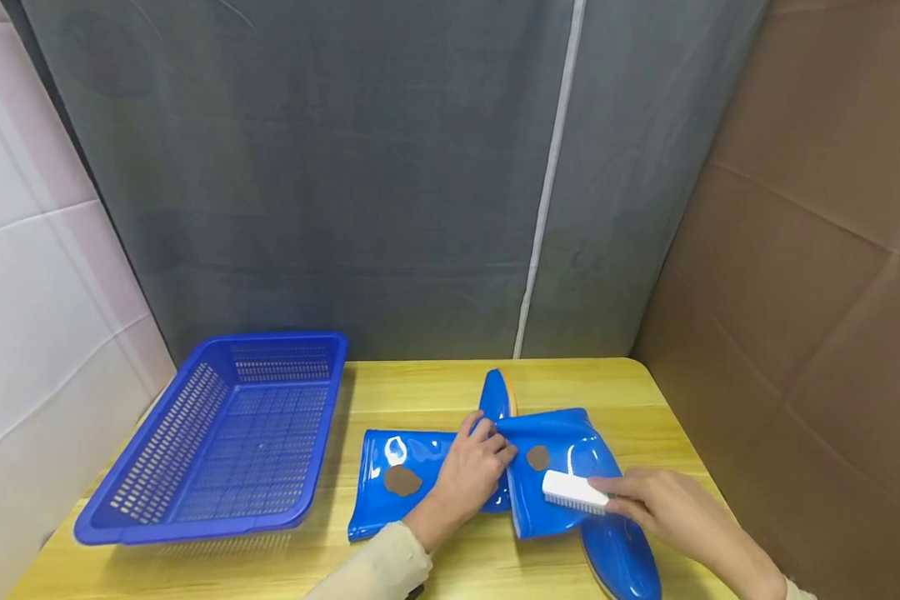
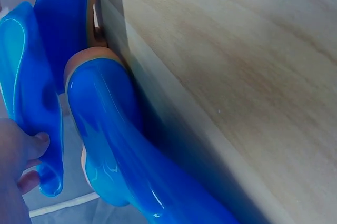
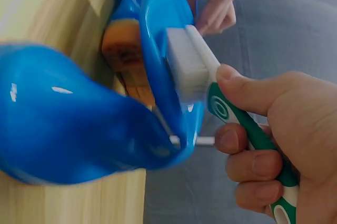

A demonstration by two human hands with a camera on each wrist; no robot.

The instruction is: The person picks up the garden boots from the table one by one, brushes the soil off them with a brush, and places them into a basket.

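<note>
Two glossy blue rain boots lie on their sides. My left hand (image 1: pixel 474 462) grips the upper rim of the right boot (image 1: pixel 562 433); in the left wrist view its thumb and fingers pinch the shaft edge. This boot's toe points to the front right, and a brown patch (image 1: pixel 537 457) marks its shaft. A white-and-green scrub brush (image 3: pixel 247 124) is held by its handle in my right hand (image 1: pixel 678 508), its white bristles (image 3: pixel 185 63) against the shaft. Under my left forearm and hand lies the left boot (image 1: pixel 438 446), toe toward the back, with a larger brown patch (image 1: pixel 402 480).
A blue plastic basket (image 1: pixel 318 450) with slotted sides stands at the left of the wooden table (image 1: pixel 420 379). A grey curtain (image 1: pixel 345 167) hangs behind, a brown cloth (image 1: pixel 817 292) at the right and a pale cloth (image 1: pixel 37 250) at the left.
</note>
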